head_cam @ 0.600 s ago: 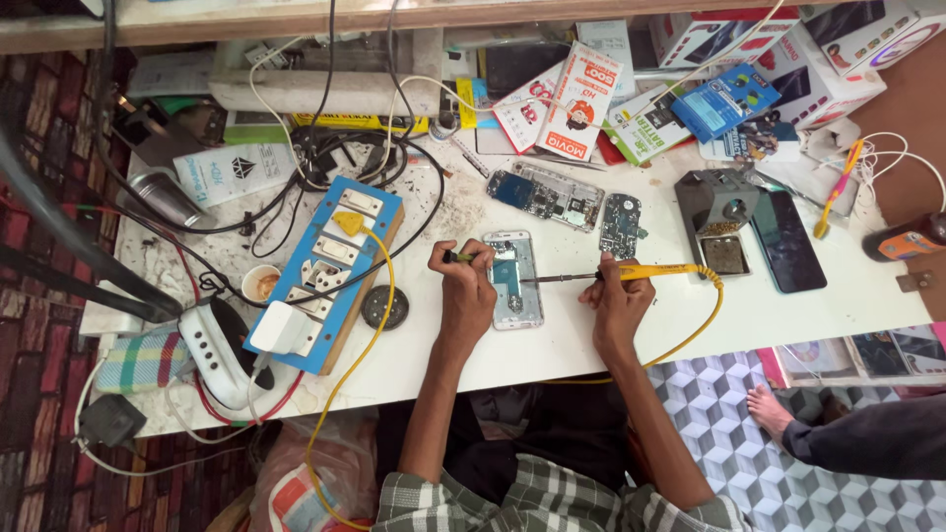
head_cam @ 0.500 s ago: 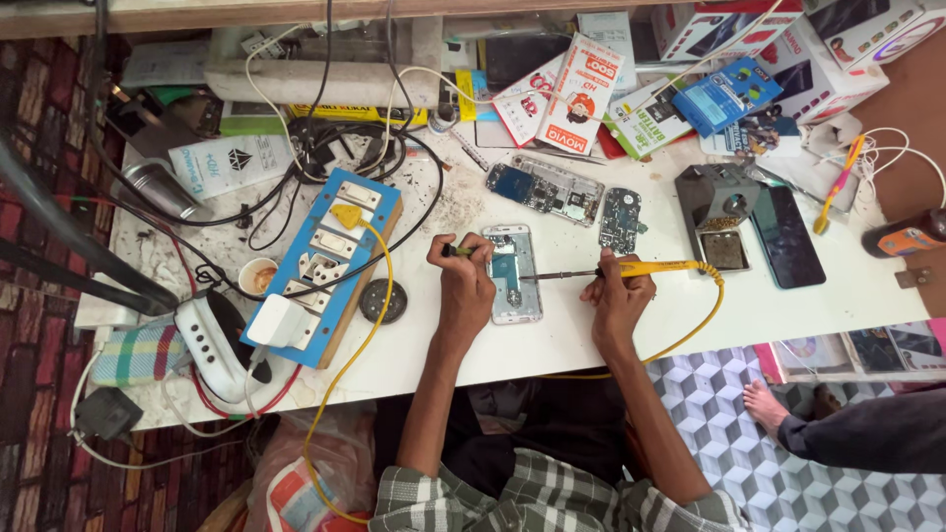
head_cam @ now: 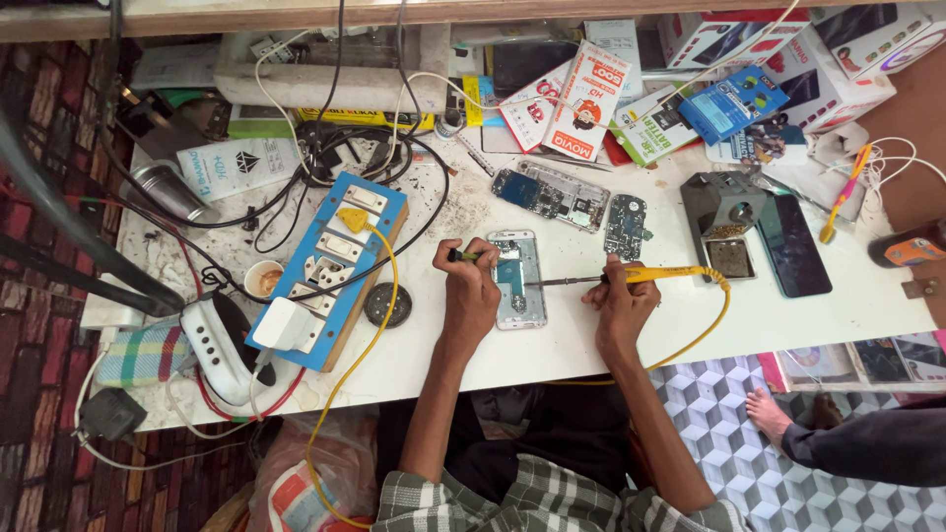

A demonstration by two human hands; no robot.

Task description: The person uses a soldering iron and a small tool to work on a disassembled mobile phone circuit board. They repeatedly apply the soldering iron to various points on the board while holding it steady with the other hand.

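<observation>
An opened phone (head_cam: 518, 279) lies flat on the white table (head_cam: 591, 340), its inner frame and board showing. My left hand (head_cam: 471, 286) rests on the phone's left edge and pinches a small green-tipped tool. My right hand (head_cam: 619, 298) grips a yellow-handled soldering iron (head_cam: 662, 275), whose metal tip points left and touches the phone's right side. The iron's yellow cord (head_cam: 705, 330) loops off the table's front edge.
A blue power strip (head_cam: 331, 266) with plugs and black cables lies left of the phone. Two bare circuit boards (head_cam: 550, 194) sit behind it. A soldering stand (head_cam: 724, 222) and dark phone (head_cam: 793, 244) lie right. Boxes and packets crowd the back. Another person's foot (head_cam: 771, 412) shows at lower right.
Both hands and the soldering iron stay on the opened phone; only the camera view shifted slightly.
</observation>
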